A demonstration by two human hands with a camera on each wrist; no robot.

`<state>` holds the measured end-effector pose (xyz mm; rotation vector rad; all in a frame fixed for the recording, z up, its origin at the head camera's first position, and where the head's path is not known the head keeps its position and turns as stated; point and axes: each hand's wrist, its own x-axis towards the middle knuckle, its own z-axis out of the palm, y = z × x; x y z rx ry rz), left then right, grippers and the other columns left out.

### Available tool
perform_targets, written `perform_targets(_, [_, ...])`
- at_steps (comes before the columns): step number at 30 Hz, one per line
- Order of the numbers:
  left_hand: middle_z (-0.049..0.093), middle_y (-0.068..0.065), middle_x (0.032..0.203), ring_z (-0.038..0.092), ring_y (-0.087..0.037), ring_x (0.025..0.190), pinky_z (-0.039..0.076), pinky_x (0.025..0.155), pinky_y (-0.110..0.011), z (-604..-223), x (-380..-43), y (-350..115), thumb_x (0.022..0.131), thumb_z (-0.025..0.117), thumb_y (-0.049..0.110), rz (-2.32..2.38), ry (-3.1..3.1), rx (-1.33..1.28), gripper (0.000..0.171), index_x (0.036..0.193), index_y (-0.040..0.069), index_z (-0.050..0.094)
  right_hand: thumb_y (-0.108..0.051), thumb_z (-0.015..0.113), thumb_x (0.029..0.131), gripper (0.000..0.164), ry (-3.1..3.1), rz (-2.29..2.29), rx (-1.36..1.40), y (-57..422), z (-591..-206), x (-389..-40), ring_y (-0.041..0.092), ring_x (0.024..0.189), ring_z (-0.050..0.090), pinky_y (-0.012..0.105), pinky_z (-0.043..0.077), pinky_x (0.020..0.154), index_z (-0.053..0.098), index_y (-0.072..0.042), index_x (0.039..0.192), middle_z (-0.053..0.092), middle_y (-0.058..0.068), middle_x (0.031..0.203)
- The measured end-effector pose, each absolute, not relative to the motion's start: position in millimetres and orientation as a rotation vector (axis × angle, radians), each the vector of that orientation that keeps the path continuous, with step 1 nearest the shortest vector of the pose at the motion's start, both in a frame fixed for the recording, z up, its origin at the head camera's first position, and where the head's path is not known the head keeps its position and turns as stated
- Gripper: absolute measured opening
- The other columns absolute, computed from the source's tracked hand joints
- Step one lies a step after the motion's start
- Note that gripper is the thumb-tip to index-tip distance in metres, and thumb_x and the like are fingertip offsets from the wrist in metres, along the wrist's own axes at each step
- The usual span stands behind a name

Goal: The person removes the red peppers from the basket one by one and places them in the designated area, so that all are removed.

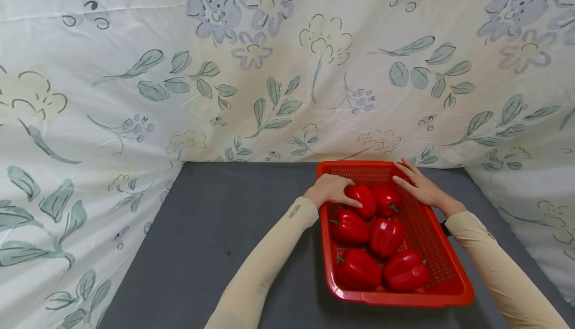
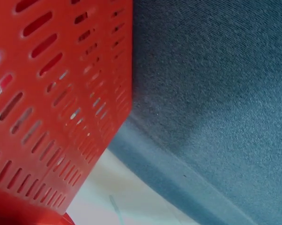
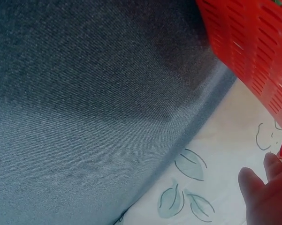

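Observation:
Several red bell peppers with green stems lie in a red plastic basket (image 1: 393, 297) with slotted walls. Reaching over its left rim, my left hand (image 1: 331, 189) holds the back-left bell pepper (image 1: 366, 202), thumb along the near side and fingers at the far side. Another bell pepper (image 1: 386, 199) sits just right of it. My right hand (image 1: 424, 190) is at the basket's back right rim, fingers extended and spread, with no pepper in them. In the right wrist view, part of the right hand (image 3: 270, 199) shows beside the rim; the left wrist view shows only the basket's outer wall (image 2: 51, 103).
The basket stands on a dark grey table (image 1: 224, 229), toward its right side. A floral cloth (image 1: 269, 94) hangs behind the table and along both sides. Nearer peppers (image 1: 358, 269) lie at the front of the basket.

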<state>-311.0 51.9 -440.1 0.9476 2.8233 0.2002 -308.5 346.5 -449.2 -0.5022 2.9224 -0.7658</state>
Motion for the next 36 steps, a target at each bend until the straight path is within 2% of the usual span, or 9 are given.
perform_targets(6, [0.064,0.012,0.111,0.056,-0.003,0.09,0.045,0.078,-0.022,-441.9,-312.2,53.1,0.074,0.051,0.073,0.164,2.849,0.93,0.064,0.124,0.033,0.055,-0.048,0.04,0.095,0.068,2.922,-0.779,-0.502,345.9,-449.7,-307.6,0.051,0.135,0.008,0.072,0.014,0.097,0.014,-0.015,0.15,-0.003,0.019,0.154])
perform_targets(12, [0.064,0.014,0.086,0.054,-0.003,0.077,0.043,0.067,-0.019,-442.6,-312.5,52.1,0.074,0.058,0.067,0.245,2.854,0.958,0.056,0.115,0.03,0.062,-0.047,0.04,0.096,0.068,2.926,-0.798,-0.507,346.9,-451.2,-306.9,0.05,0.136,0.008,0.072,0.014,0.097,0.014,-0.016,0.15,-0.002,0.018,0.154])
perform_targets(15, [0.063,0.014,0.081,0.053,-0.003,0.074,0.042,0.064,-0.017,-442.1,-312.9,50.8,0.073,0.06,0.066,0.287,2.843,0.976,0.055,0.113,0.028,0.063,-0.047,0.04,0.096,0.067,2.927,-0.8,-0.504,346.7,-450.9,-306.6,0.05,0.135,0.009,0.072,0.014,0.097,0.015,-0.015,0.149,-0.002,0.018,0.154])
perform_targets(23, [0.065,0.012,0.105,0.054,-0.002,0.084,0.046,0.078,-0.02,-440.2,-314.6,48.8,0.073,0.063,0.063,0.352,2.824,0.996,0.057,0.117,0.026,0.062,-0.048,0.04,0.096,0.067,2.924,-0.791,-0.503,348.1,-450.3,-309.5,0.05,0.135,0.009,0.072,0.014,0.097,0.014,-0.016,0.15,-0.003,0.018,0.154])
perform_targets(36, [0.065,0.01,0.11,0.055,-0.001,0.088,0.048,0.082,-0.021,-440.7,-313.1,42.6,0.075,0.065,0.06,0.574,2.796,1.08,0.058,0.118,0.023,0.059,-0.047,0.041,0.096,0.067,2.931,-0.8,-0.503,349.0,-453.4,-311.9,0.05,0.135,0.009,0.071,0.014,0.098,0.014,-0.016,0.15,-0.001,0.019,0.154])
